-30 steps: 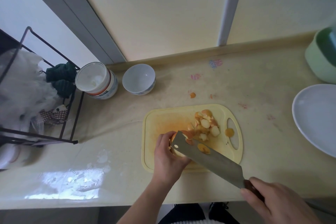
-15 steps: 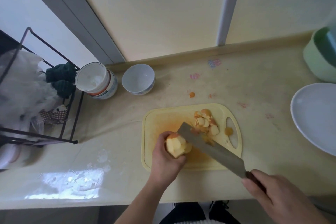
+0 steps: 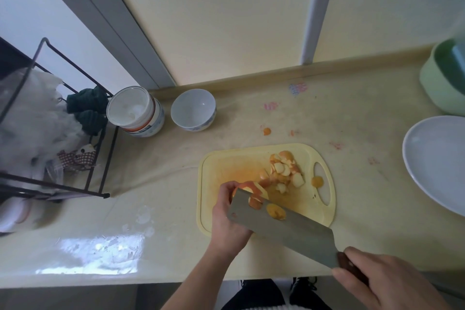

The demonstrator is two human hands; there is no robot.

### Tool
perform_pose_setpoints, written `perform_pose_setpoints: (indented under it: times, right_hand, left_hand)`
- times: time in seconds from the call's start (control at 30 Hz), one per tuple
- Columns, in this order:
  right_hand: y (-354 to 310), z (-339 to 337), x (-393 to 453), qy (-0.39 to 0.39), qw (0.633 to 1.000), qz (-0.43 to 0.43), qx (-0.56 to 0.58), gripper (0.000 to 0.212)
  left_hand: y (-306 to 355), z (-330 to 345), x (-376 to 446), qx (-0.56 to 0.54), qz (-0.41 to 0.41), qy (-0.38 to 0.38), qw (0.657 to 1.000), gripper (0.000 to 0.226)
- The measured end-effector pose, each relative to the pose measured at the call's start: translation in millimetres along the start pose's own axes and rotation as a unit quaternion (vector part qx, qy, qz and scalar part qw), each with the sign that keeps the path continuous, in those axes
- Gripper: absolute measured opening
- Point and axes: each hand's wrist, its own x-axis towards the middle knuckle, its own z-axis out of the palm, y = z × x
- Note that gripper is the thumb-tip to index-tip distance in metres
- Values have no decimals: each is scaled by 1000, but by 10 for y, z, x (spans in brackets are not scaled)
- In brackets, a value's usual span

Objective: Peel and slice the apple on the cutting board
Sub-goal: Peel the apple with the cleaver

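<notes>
Two hands busy: left hand (image 3: 227, 219) grips apple (image 3: 247, 187) over yellow cutting board (image 3: 221, 166) on counter (image 3: 352, 113); right hand (image 3: 385, 282) holds cleaver (image 3: 284, 226) handle, blade across apple. Cut pieces (image 3: 283, 170) piled just beyond.

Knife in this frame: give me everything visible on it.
The knife is a broad rectangular cleaver with a dull grey metal-looking blade and a dark handle. The right hand grips the handle. The blade runs diagonally above the yellow cutting board, its far end against the apple that the left hand holds. Two apple pieces cling to its flat side.
</notes>
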Motion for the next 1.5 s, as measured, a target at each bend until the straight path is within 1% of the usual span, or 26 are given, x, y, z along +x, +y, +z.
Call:
perform_pose_setpoints:
  times: [0.07,0.13,0.2,0.23,0.3,0.33,0.37,0.4,0.43,0.53,0.6,0.67,0.73,0.8,0.87,0.93,1.07,1.2,1.33,1.4,1.5]
  right_hand:
    - [-16,-17,3,-4,1000,6,2,88]
    - [-5,-6,2,18,1000,7,2,89]
    - [2,23,8,37,999,7,3,85]
    - [-8,22,21,30,999,8,8,79]
    - [6,48,19,14,1000,18,5,59]
    - [-1,50,25,30,999,24,3,52]
    - [-10,66,51,40,999,24,3,49]
    - [-22,101,79,42,999,19,3,49]
    - [-27,152,100,63,998,8,16,51]
    - [63,268,188,80,993,46,71,62]
    - [123,299,231,64,991,64,100,69]
    - [179,329,215,61,990,60,110,75]
    - [190,281,154,51,990,50,120,72]
    - [184,205,107,48,994,29,92,64]
    - [179,168,73,60,996,-2,60,57]
    - [172,167,62,57,998,-13,34,58]
    - [181,177,75,56,998,-28,21,65]
    - [130,119,85,30,999,-13,24,78]
    - [91,130,98,15,999,-5,31,78]
    - [70,168,115,27,999,0,31,78]
    - [25,232,141,19,999,23,16,81]
  left_hand:
    - [4,-14,3,11,-1,1,1000,58]
    - [-3,-23,16,15,-2,1,1000,60]
    - [-14,-28,24,15,-4,1,1000,60]
    - [-7,-31,21,14,-4,1,1000,59]
    - [29,-27,10,9,0,-3,1000,57]
    - [31,-24,3,3,-1,-6,1000,58]
    - [28,-14,-5,-4,-4,-10,1000,60]
    - [8,-5,-17,-9,-9,-14,1000,62]
    - [-16,6,-33,-9,-10,-20,1000,62]
    - [-64,51,-94,21,10,-32,999,64]
    - [-50,71,-103,28,22,-32,999,66]
    - [-64,60,-60,41,44,-15,998,69]
    - [-92,40,2,66,85,3,994,75]
    - [-133,2,51,79,109,6,991,78]
    - [-185,-29,81,83,134,9,988,76]
    - [-227,-37,97,84,155,17,984,74]
    - [-217,-7,105,70,152,36,985,79]
    - [-209,-13,113,62,170,45,982,78]
    - [-216,-16,114,75,168,40,982,78]
    - [-231,-13,115,88,165,38,982,76]
    - [-262,-8,77,101,144,28,984,74]
